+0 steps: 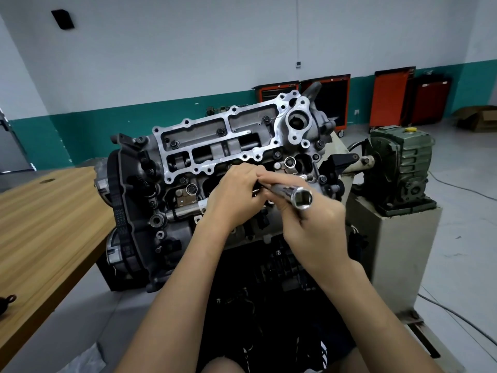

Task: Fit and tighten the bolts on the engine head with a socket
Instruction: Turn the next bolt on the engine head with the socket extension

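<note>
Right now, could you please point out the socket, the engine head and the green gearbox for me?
socket [285,191], head view, on its chrome barrel.
engine head [204,130], head view, on its grey upper cover.
green gearbox [403,157], head view, on its ribbed side.

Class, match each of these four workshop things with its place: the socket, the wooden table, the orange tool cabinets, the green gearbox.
Things:
1 socket
2 wooden table
3 orange tool cabinets
4 green gearbox

Places:
A against the far wall
B held in the right hand
C left of the engine head
D right of the engine head

Pairs: 1-B, 2-C, 3-A, 4-D
</note>
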